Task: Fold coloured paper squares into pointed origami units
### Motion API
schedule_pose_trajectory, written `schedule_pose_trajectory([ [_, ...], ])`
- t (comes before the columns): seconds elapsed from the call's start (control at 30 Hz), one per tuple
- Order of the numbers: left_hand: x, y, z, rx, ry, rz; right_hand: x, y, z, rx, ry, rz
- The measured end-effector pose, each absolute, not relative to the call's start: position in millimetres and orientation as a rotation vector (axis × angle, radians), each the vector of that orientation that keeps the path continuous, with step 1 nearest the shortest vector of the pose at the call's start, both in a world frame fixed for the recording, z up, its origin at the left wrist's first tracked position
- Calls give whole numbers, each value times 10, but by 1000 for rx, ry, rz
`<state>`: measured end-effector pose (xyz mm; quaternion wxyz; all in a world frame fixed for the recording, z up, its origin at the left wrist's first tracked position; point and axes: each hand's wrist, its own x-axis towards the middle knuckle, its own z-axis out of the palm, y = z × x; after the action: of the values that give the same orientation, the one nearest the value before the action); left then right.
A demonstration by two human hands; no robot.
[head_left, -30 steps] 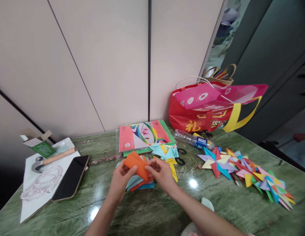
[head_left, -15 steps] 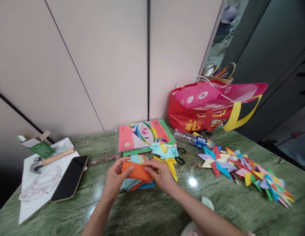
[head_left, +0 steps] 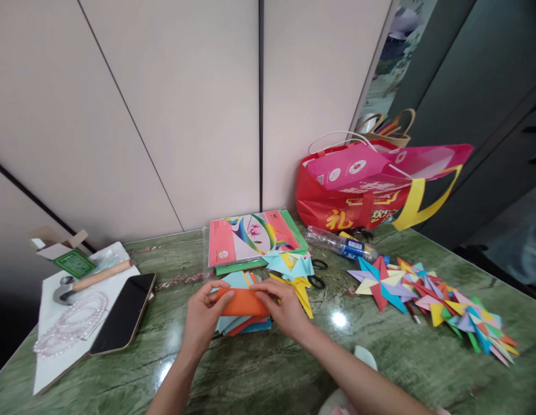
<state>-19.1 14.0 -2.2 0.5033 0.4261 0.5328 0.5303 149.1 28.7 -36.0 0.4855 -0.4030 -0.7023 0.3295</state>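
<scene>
An orange sheet of paper (head_left: 242, 302), folded into a flat strip, is held between both hands. My left hand (head_left: 206, 308) pinches its left end, thumb in front and fingers behind. Its right end is gripped by my right hand (head_left: 280, 304) in the same way. Just below and behind it lies a stack of coloured papers (head_left: 236, 327), mostly light blue, partly hidden by the orange sheet. Light blue and yellow folded paper pieces (head_left: 289, 265) rest beyond my right hand, over the black-handled scissors (head_left: 317, 281).
A packet of coloured paper (head_left: 250, 236) lies at the back, with a plastic bottle (head_left: 337, 245) and a red bag (head_left: 354, 196) to its right. Several paper stars (head_left: 441, 302) spread rightward. At left are a phone (head_left: 123, 314), a hammer (head_left: 95, 278) and beads (head_left: 71, 323) on a white board.
The orange paper's upper edge has come down, and it now looks narrower and straighter. Both hands stay at its ends, almost in the same place.
</scene>
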Motion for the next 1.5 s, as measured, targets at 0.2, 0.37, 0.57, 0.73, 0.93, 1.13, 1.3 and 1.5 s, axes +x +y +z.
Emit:
schedule_pose_trajectory([
  [0.2,-196,141,-42,1041,1280,1271,1493,303,-376,-965,-1698,799],
  [0.37,-182,148,-66,1047,1309,1312,1478,283,-355,-1025,-1654,836],
  [0.57,-148,134,-42,1049,1329,1329,1454,252,-364,-1102,-1470,1033],
  [0.73,-138,123,-37,1065,1329,1332,1440,276,-372,-1086,-1369,1125],
  [0.93,-141,133,-66,1046,1315,1331,1427,288,-365,-1022,-1231,1227],
  [1.13,-145,138,-106,1009,1306,1342,1439,307,-406,-1026,-1215,1277],
  [1.3,-149,145,-126,986,1296,1354,1440,311,-392,-998,-1191,1282],
  [1.5,-136,146,-126,968,1283,1360,1447,305,-351,-1004,-1197,1258],
])
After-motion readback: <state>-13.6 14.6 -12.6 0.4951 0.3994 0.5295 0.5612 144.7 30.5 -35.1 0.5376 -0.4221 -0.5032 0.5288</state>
